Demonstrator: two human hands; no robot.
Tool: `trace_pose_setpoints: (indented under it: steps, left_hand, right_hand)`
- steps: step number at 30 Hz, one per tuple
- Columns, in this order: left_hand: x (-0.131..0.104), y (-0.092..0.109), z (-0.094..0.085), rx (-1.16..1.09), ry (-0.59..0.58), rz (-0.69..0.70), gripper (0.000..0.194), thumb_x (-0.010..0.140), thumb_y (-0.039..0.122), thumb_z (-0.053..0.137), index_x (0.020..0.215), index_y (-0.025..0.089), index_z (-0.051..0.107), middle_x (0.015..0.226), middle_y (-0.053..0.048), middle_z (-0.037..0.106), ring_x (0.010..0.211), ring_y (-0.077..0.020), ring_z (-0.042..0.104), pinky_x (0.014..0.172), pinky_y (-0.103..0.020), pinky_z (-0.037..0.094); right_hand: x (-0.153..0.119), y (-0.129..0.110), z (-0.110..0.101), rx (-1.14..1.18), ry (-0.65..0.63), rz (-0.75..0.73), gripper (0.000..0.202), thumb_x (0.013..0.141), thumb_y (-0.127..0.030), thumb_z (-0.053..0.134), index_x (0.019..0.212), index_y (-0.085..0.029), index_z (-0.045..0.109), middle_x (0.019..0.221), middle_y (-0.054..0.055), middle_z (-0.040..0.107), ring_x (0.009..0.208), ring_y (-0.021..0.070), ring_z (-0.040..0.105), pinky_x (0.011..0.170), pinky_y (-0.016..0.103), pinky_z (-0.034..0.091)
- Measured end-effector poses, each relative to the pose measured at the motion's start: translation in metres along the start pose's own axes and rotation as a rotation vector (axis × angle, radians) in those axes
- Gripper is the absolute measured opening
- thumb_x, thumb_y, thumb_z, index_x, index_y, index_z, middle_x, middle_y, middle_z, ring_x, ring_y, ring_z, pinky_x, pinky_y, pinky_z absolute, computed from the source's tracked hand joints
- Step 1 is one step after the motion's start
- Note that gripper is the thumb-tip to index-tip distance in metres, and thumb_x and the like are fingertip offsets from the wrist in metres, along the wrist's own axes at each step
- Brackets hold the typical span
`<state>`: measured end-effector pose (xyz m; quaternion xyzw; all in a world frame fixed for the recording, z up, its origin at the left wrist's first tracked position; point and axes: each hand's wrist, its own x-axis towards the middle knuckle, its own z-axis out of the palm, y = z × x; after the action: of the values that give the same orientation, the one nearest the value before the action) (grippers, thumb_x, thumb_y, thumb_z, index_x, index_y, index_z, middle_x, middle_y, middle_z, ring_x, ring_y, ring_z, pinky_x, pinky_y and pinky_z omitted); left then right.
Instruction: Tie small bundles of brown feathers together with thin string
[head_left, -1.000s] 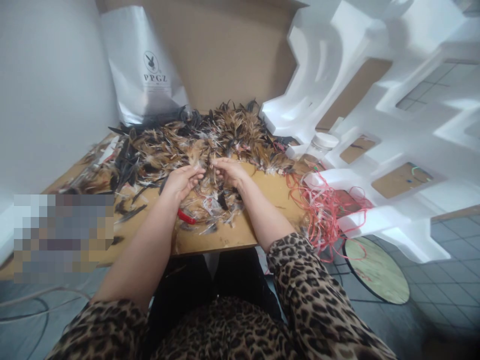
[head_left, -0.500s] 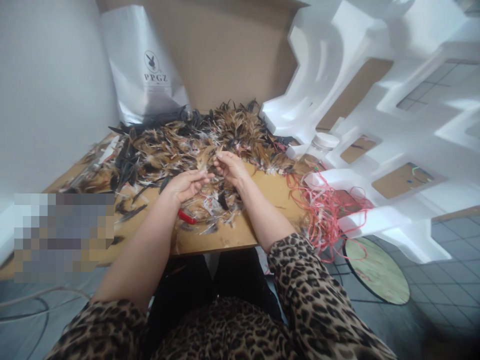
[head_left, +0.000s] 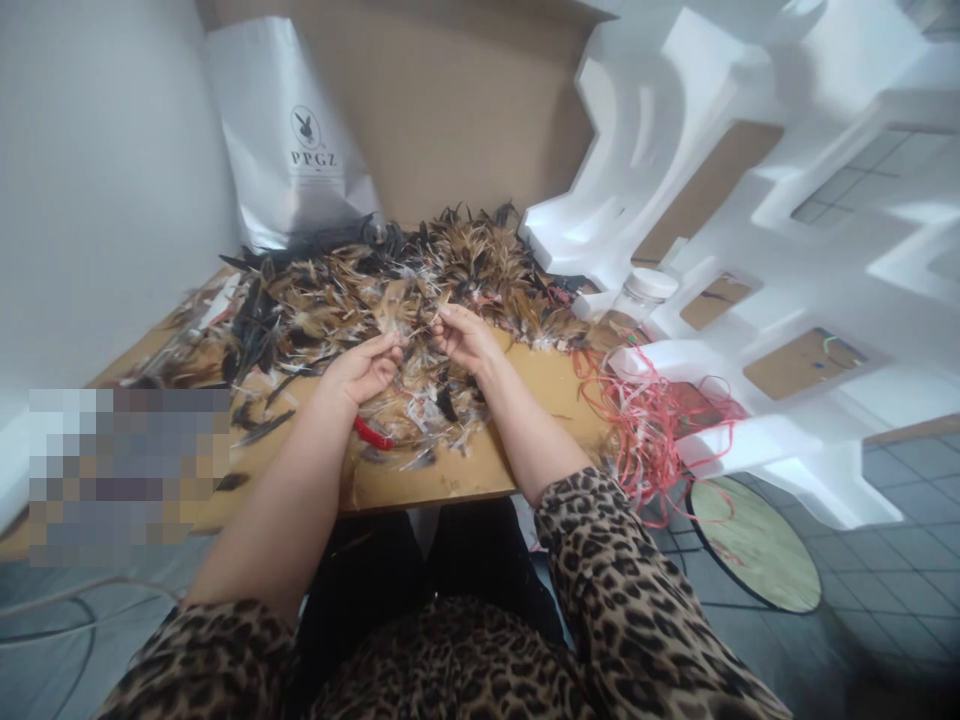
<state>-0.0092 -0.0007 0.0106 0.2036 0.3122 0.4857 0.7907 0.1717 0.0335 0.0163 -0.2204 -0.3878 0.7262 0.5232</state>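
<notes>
Brown and black feathers (head_left: 330,290) lie in a wide heap across the wooden table (head_left: 420,487). Over its front part, my left hand (head_left: 369,368) pinches a light brown feather (head_left: 391,302) between thumb and fingertips. Close on its right, my right hand (head_left: 463,338) is closed in a pinch on a small pale feather tip, partly hidden by the fingers. Something thin seems to run between the two hands. Below my left hand a red curved object (head_left: 373,433) rests beside loose feathers and clear scraps.
A silver bag (head_left: 270,130) stands behind the heap on the left. White foam pieces (head_left: 720,200) rise on the right, with a lidded jar (head_left: 646,290) and tangled red ribbon (head_left: 652,440) near them. A round green-topped object (head_left: 754,545) is below the ribbon.
My left hand has moved a little left, away from my right hand, with its feather. The gap between the hands is wider. My right hand has barely moved.
</notes>
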Motion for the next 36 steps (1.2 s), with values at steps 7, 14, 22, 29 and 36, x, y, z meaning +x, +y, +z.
trace_pose_setpoints:
  steps: [7, 14, 22, 29, 36]
  left_hand:
    - [-0.001, -0.004, 0.001, 0.091, -0.039, -0.048, 0.010, 0.076, 0.003, 0.054, 0.079, 0.009, 0.062, 0.074, -0.008, 0.065, 0.052, -0.0054, 0.056, 0.040, -0.009, 0.041]
    - [-0.002, -0.005, 0.002, 0.122, -0.054, 0.030, 0.008, 0.071, 0.002, 0.060, 0.075, 0.008, 0.063, 0.069, -0.006, 0.063, 0.051, -0.0040, 0.055, 0.040, -0.008, 0.040]
    - [0.005, -0.007, 0.004, 0.207, 0.021, 0.301, 0.005, 0.068, 0.007, 0.066, 0.072, 0.007, 0.064, 0.069, -0.006, 0.066, 0.050, -0.0034, 0.055, 0.043, -0.009, 0.042]
    - [0.008, -0.012, 0.001, 0.309, -0.024, 0.331, 0.014, 0.064, 0.012, 0.071, 0.075, 0.007, 0.066, 0.071, -0.006, 0.068, 0.053, -0.0042, 0.058, 0.046, -0.010, 0.044]
    - [0.010, -0.011, -0.001, 0.261, 0.043, 0.256, 0.010, 0.069, 0.008, 0.065, 0.079, 0.007, 0.065, 0.073, -0.009, 0.069, 0.054, -0.0073, 0.062, 0.041, -0.010, 0.043]
  right_hand:
    - [-0.003, 0.002, 0.002, -0.056, -0.048, 0.038, 0.021, 0.064, -0.022, 0.071, 0.074, -0.015, 0.054, 0.060, -0.005, 0.060, 0.052, 0.0045, 0.054, 0.048, 0.015, 0.044]
    - [-0.001, 0.003, 0.003, -0.042, 0.023, 0.044, 0.019, 0.068, -0.022, 0.069, 0.082, -0.017, 0.057, 0.069, -0.004, 0.063, 0.056, 0.0042, 0.056, 0.050, 0.014, 0.045]
    - [0.001, 0.012, 0.005, -0.238, 0.158, 0.192, 0.026, 0.066, -0.037, 0.070, 0.081, -0.017, 0.060, 0.074, -0.001, 0.065, 0.052, 0.0044, 0.054, 0.041, 0.014, 0.037]
    - [-0.002, 0.024, 0.013, -0.332, 0.105, 0.143, 0.034, 0.054, -0.038, 0.077, 0.071, -0.014, 0.059, 0.062, -0.003, 0.060, 0.046, 0.0028, 0.046, 0.039, 0.014, 0.030]
    - [-0.001, 0.020, 0.012, -0.413, 0.120, 0.020, 0.034, 0.053, -0.040, 0.075, 0.066, -0.015, 0.056, 0.053, -0.005, 0.055, 0.046, 0.0036, 0.043, 0.041, 0.015, 0.028]
